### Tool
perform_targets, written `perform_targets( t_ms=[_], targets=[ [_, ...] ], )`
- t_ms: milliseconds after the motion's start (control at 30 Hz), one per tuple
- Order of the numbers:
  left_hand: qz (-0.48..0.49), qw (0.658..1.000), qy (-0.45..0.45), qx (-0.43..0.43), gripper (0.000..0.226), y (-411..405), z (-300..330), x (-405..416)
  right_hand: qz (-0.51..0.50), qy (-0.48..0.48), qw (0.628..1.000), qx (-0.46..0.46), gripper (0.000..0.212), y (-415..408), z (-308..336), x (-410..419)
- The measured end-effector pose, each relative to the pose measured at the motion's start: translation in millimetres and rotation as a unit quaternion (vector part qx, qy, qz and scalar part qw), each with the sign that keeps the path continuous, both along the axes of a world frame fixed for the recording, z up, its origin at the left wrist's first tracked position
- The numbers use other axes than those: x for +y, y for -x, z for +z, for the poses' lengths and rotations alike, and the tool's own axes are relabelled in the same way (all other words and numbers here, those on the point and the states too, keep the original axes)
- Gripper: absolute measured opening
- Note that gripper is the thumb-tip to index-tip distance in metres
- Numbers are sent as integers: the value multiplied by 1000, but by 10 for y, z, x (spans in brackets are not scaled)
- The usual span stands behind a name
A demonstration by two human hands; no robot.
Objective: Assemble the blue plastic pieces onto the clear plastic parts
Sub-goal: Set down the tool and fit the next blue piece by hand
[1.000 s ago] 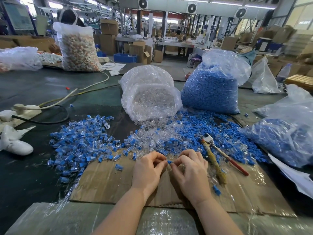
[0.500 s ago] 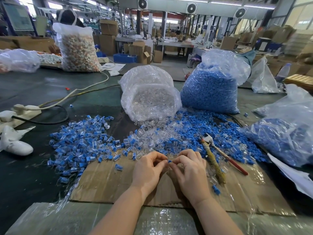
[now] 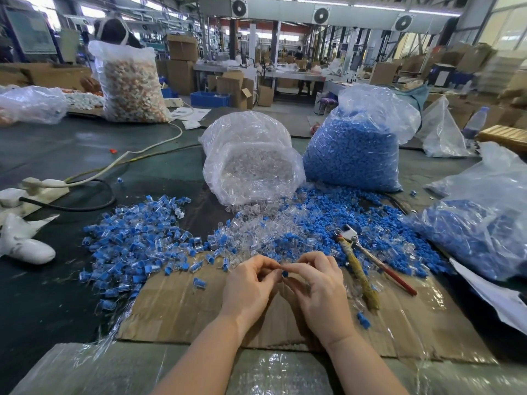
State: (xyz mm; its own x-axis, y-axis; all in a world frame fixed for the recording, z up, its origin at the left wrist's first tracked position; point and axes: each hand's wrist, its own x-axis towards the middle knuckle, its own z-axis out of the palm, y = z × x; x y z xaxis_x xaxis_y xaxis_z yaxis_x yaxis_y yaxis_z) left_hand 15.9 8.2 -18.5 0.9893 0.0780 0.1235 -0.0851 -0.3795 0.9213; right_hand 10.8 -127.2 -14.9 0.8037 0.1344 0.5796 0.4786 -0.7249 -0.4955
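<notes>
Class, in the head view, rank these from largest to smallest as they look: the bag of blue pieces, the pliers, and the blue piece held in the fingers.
1. Bag of blue pieces, though farthest away.
2. Pliers.
3. Blue piece between the left hand and right hand, smallest though nearest.

Your curled fingers hide most of the small blue plastic piece (image 3: 284,273) pinched between your hands; only its round end shows. Any clear part there cannot be made out. The crinkled plastic bag of blue pieces (image 3: 482,232) runs off the right edge. Far workbenches blur.
</notes>
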Motion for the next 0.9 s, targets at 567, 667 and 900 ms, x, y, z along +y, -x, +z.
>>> perform_targets(
  t_ms=[567,667,900],
  targets=[
    [11,997,68,30,5,-40,54,18,-300,114,937,139,47,-176,169,-467],
    [19,997,68,34,5,-53,63,10,-351,188,865,304,68,-266,202,-696],
    [34,994,89,56,5,-69,93,-11,-340,210,840,368,64,-369,187,-778]
  ],
)
